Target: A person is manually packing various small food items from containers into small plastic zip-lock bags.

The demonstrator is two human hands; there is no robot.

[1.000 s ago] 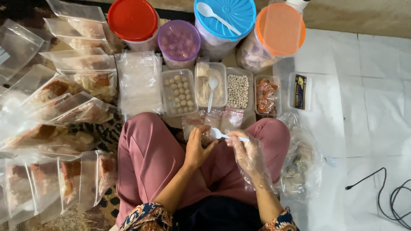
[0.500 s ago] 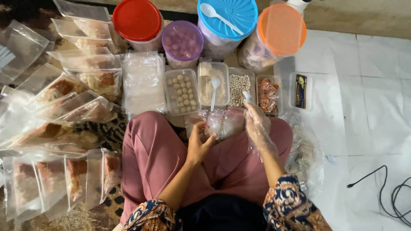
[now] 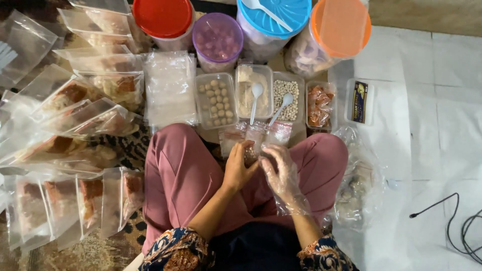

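Observation:
I sit cross-legged in pink trousers. My left hand (image 3: 240,168), bare, and my right hand (image 3: 281,173), in a clear plastic glove, both grip a small clear bag (image 3: 253,138) between my knees. Just beyond it stand small trays: brown balls (image 3: 216,100), pale powder with a white spoon (image 3: 254,93), white beads (image 3: 288,90) with a second white spoon (image 3: 280,108) leaning in it, and orange pieces (image 3: 319,105).
Behind the trays stand tubs with red (image 3: 163,17), purple (image 3: 217,37), blue (image 3: 273,15) and orange (image 3: 339,25) lids. A stack of empty bags (image 3: 169,88) and several filled bags (image 3: 75,110) lie on the left. A crumpled plastic bag (image 3: 359,180) and a black cable (image 3: 452,221) lie on the right.
My right hand carried a white spoon from the bag to the bead tray, left it there, and came back to the bag. My left hand stayed on the bag.

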